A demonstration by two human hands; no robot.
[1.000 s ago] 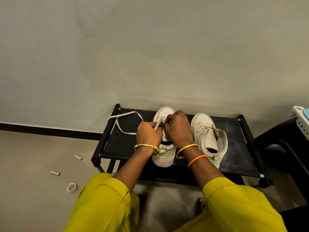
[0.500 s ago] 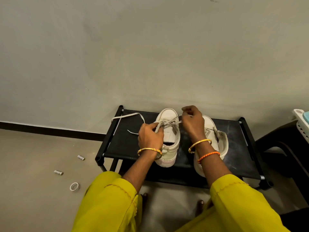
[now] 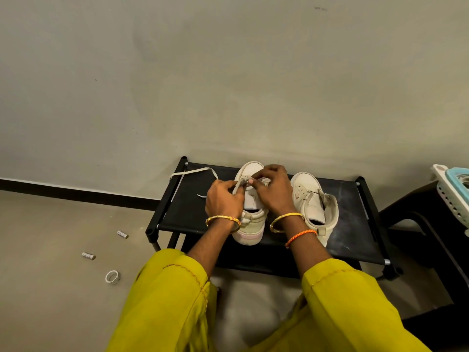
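Two cream sneakers stand on a low black rack (image 3: 355, 224), toes toward the wall. Over the left sneaker (image 3: 250, 232) my left hand (image 3: 223, 201) pinches a pale lace (image 3: 237, 187) near the eyelets. My right hand (image 3: 271, 191) meets it from the right, fingertips curled on the same lace at the shoe's front. The loose end of the lace (image 3: 187, 174) loops away across the rack's left side. The right sneaker (image 3: 314, 201) stands untouched, its tongue open and no lace visible in it.
On the floor to the left lie two small cylinders (image 3: 122, 234) (image 3: 88, 255) and a white tape ring (image 3: 112, 277). A dark stool with a pale basket (image 3: 454, 189) stands at the right. The wall is directly behind the rack.
My right hand, which had pulled the lace out to the right half a second ago, has come back to the left sneaker's front beside my left hand.
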